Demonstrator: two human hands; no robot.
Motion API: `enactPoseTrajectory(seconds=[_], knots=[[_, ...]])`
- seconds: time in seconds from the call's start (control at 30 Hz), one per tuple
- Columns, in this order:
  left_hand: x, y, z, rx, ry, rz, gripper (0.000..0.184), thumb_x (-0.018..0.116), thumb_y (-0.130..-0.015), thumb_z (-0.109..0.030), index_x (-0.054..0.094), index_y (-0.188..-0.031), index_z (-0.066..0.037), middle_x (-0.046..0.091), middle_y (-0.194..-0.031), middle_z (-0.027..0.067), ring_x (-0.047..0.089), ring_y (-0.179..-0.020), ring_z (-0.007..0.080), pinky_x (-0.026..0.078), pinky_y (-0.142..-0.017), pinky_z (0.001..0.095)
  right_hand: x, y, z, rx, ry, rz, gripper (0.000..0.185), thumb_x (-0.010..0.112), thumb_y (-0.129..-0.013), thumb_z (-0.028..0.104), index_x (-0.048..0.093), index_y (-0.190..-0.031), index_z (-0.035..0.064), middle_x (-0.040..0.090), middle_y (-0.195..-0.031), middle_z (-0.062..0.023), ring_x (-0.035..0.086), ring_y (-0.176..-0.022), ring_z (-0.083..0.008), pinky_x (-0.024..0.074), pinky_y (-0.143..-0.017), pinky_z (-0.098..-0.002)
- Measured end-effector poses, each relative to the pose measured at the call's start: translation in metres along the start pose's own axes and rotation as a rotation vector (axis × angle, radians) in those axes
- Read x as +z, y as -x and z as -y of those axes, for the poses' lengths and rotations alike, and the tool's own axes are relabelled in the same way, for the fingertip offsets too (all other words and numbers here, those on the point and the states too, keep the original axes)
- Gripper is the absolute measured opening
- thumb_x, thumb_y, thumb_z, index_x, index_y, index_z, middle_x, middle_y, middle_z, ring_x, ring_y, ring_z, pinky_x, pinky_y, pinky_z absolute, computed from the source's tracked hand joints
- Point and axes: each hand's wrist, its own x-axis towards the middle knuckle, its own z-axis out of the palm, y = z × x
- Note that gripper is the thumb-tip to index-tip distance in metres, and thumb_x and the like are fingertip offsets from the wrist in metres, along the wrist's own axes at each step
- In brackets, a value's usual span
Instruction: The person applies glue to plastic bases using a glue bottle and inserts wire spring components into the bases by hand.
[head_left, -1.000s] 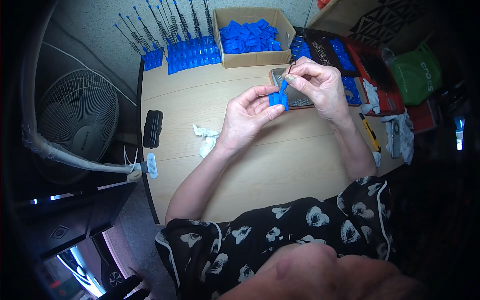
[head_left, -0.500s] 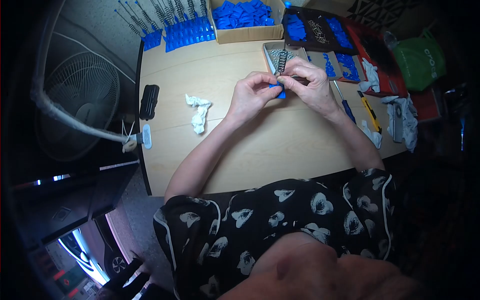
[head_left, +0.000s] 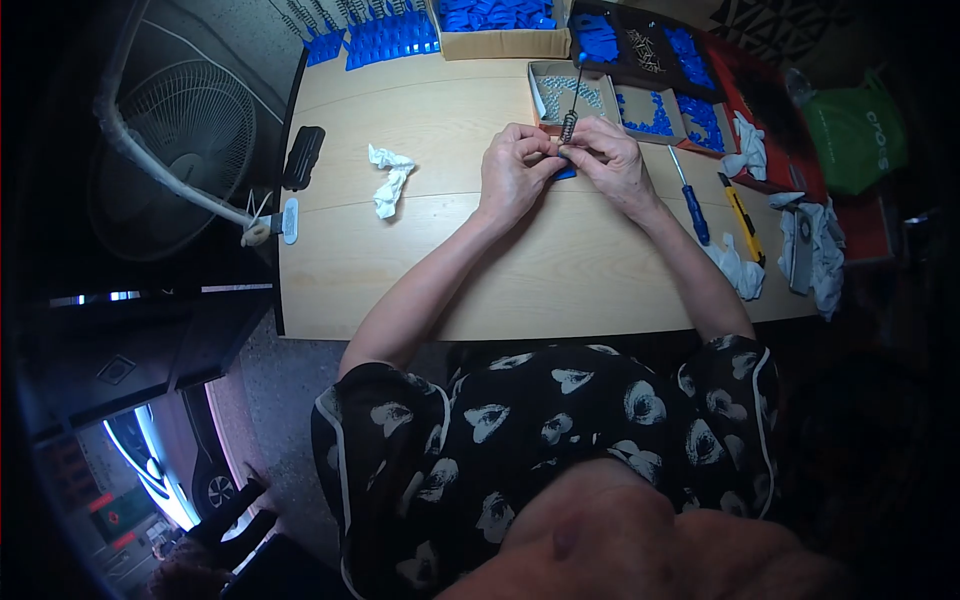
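Both hands meet over the table (head_left: 480, 270), around a small blue plastic piece (head_left: 567, 172) that mostly hides beneath the fingers. A dark coiled spring on a thin rod (head_left: 569, 125), tipped with blue, stands upright out of it. My left hand (head_left: 515, 172) pinches the piece from the left. From the right, the thumb and fingers of my right hand (head_left: 612, 168) close at the spring's lower end. Just behind the hands lies an open box of small metal parts (head_left: 570, 75).
Trays of small blue parts (head_left: 647, 112) stand behind on the right, near a blue screwdriver (head_left: 693, 205) and yellow cutter (head_left: 742, 222). A cardboard box (head_left: 505, 44) of blue pieces and spring assemblies (head_left: 390, 38) line the back. Crumpled tissue (head_left: 390, 182) and a black case (head_left: 303, 158) lie left.
The spring rod, held low at the blue piece a second ago, now stands upright in it between both hands. The right hand has come down beside the left. The camera view has shifted.
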Motion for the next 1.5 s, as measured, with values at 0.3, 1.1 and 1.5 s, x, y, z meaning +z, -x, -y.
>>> enactPoseTrajectory(seconds=[0.3, 1.1, 1.5], knots=[[0.0, 0.001, 0.004, 0.052, -0.063, -0.018, 0.016, 0.083, -0.078, -0.013, 0.077, -0.089, -0.004, 0.069, -0.096, 0.0071, 0.067, -0.093, 0.0207, 0.055, -0.082, 0.0333, 0.003, -0.002, -0.007, -0.066, 0.048, -0.012, 0.01, 0.078, -0.08, 0.009, 0.071, -0.084, 0.0027, 0.068, -0.091, -0.004, 0.062, -0.095, -0.0216, 0.0433, -0.088, -0.0353], [-0.031, 0.004, 0.018, -0.129, 0.248, 0.118, 0.024, 0.07, -0.093, -0.02, 0.057, -0.084, -0.002, 0.056, -0.066, 0.0022, 0.051, -0.058, 0.0082, 0.044, -0.055, 0.0278, 0.012, -0.007, 0.003, -0.073, 0.127, -0.053, 0.011, 0.075, -0.079, 0.004, 0.064, -0.081, 0.002, 0.065, -0.091, -0.0055, 0.061, -0.111, -0.0268, 0.0416, -0.098, -0.0403], [-0.033, 0.007, 0.007, -0.17, 0.313, 0.183, 0.021, 0.072, -0.094, -0.018, 0.059, -0.088, -0.003, 0.063, -0.072, -0.002, 0.057, -0.068, 0.0019, 0.045, -0.059, 0.0213, 0.008, -0.006, 0.005, -0.032, 0.073, -0.015, 0.011, 0.073, -0.081, 0.001, 0.062, -0.081, -0.0003, 0.062, -0.089, -0.0079, 0.059, -0.107, -0.0282, 0.0421, -0.095, -0.0387]])
